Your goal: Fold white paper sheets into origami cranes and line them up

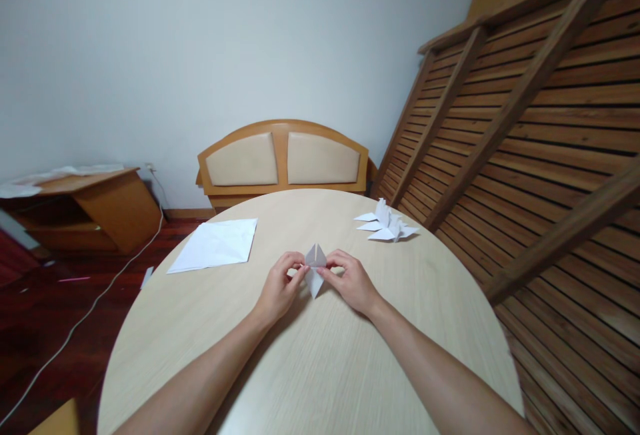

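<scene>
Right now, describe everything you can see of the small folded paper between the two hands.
The folded paper is white, thin sheet stock, creased into a small kite shape: an upper triangle with a centre crease stands raised, a narrow point lies toward the person. The left hand and right hand pinch its sides with fingertips. Its lower tip seems to rest on the pale wood-grain table, near the middle.

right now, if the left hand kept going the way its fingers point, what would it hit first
The left hand points right, toward the folded paper that its fingers pinch, so the paper comes first. Just past it is the right hand, holding the other side. Depth is unclear.
</scene>
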Action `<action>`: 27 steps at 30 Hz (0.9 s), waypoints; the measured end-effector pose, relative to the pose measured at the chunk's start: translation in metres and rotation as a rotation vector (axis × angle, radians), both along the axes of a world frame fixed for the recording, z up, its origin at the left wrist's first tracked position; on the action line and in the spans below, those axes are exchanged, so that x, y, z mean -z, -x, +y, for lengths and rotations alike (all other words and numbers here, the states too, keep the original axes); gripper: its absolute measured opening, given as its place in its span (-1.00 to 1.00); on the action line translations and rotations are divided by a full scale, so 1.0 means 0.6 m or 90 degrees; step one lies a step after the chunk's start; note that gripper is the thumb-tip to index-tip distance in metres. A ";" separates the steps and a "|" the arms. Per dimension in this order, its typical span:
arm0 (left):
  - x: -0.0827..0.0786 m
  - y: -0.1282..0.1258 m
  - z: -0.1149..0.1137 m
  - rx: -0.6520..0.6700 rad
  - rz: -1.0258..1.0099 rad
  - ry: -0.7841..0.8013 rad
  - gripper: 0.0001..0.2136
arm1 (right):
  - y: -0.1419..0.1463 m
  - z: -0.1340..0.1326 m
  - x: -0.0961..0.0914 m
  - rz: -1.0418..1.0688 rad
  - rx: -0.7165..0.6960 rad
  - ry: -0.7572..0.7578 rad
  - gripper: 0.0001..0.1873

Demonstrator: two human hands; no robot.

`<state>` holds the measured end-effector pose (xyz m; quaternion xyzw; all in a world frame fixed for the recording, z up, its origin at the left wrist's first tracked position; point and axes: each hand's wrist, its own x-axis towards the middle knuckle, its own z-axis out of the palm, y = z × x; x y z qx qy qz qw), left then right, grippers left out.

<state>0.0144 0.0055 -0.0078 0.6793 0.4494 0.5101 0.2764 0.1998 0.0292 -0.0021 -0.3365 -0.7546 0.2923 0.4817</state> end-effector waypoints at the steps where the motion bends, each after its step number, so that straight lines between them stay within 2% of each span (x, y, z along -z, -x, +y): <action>1: 0.001 0.000 0.001 0.004 -0.004 0.009 -0.80 | 0.000 0.001 0.000 -0.001 0.001 0.002 -0.83; 9: 0.001 0.001 0.001 -0.020 0.009 0.019 -0.77 | 0.000 0.000 -0.002 -0.010 0.013 0.027 -0.80; 12: -0.002 0.001 -0.002 -0.012 0.014 0.005 -0.77 | 0.002 0.000 -0.002 0.028 -0.004 0.074 -0.83; 17: -0.009 0.000 -0.010 -0.009 0.024 -0.033 -0.74 | 0.003 0.005 0.001 0.097 -0.028 0.142 -0.75; 27: -0.003 0.003 -0.005 0.006 0.030 0.004 -0.75 | 0.002 0.007 0.006 0.093 -0.027 0.143 -0.74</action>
